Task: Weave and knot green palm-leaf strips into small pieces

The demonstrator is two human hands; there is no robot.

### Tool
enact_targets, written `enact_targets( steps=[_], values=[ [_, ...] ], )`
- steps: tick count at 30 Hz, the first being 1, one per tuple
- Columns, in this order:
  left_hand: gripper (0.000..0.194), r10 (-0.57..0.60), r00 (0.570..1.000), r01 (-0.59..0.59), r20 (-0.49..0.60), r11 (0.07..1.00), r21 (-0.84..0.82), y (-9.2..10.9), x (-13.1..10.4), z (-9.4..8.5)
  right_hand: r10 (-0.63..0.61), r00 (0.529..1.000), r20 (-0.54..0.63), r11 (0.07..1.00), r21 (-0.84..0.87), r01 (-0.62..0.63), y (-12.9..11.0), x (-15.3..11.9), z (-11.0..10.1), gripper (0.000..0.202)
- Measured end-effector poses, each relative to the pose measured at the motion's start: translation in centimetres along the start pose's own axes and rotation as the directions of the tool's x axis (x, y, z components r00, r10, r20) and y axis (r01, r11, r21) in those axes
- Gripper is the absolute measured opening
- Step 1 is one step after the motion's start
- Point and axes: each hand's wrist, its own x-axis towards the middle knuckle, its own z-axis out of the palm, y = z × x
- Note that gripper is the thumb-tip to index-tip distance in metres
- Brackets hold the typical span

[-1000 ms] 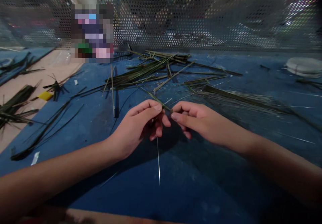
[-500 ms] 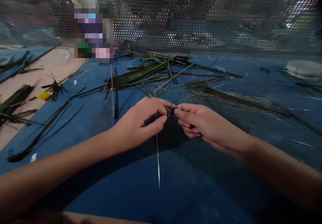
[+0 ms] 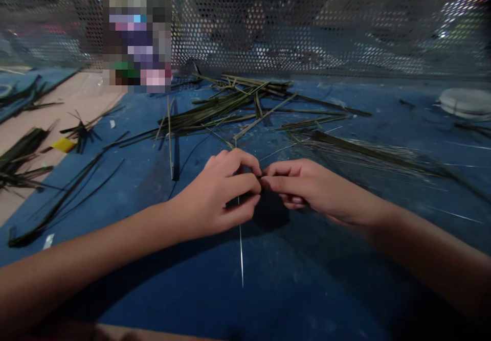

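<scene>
My left hand (image 3: 233, 187) and my right hand (image 3: 297, 185) meet at their fingertips over the middle of the blue table. Between them they pinch a thin, dark green leaf strip (image 3: 263, 174), nearly all covered by the fingers. The left fingers are bent, the forefinger and thumb closing in on the strip. My right thumb and forefinger are pressed together on it, the other fingers curled under. A fine shiny wire (image 3: 241, 254) runs beneath my left hand toward the table's front. Another thin wire (image 3: 284, 149) slants from the fingertips toward the back right.
Behind the hands lies a pile of long green leaf strips (image 3: 226, 103). A bundle of thin wires (image 3: 368, 154) spreads at the right, near a white round lid or spool (image 3: 464, 101). More strips (image 3: 25, 152) and a yellow piece (image 3: 63, 144) lie left. A perforated metal screen (image 3: 307, 24) stands behind.
My left fingers have shifted slightly right and come together with the right fingertips. The bit of green strip that showed between the hands is now mostly covered. The right hand has barely moved.
</scene>
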Motion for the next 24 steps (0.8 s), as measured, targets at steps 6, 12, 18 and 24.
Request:
enact_targets(
  steps=[6, 12, 18, 24],
  values=[
    [0.013, -0.373, 0.928, 0.287, -0.010, 0.732, -0.618, 0.0, 0.2, 0.4, -0.188, 0.982, -0.033, 0.964, 0.187, 0.191, 0.8, 0.2, 0.6, 0.012],
    [0.014, -0.601, 0.775, 0.331, 0.195, 0.124, -0.935, 0.8, 0.4, 1.2, -0.387, 0.905, -0.176, 0.913, 0.066, 0.404, 2.0, 0.5, 2.0, 0.015],
    [0.016, -0.558, 0.760, 0.401, 0.333, 0.000, -0.916, 1.0, 0.5, 1.2, -0.420, 0.888, -0.188, 0.907, -0.119, 0.403, 1.9, 0.6, 1.7, 0.019],
    [0.015, -0.554, 0.730, 0.494, 0.400, 0.022, -0.869, 1.0, 0.6, 0.7, -0.362, 0.931, -0.039, 0.924, -0.148, 0.353, 1.3, 0.2, 0.6, 0.025]
  ],
)
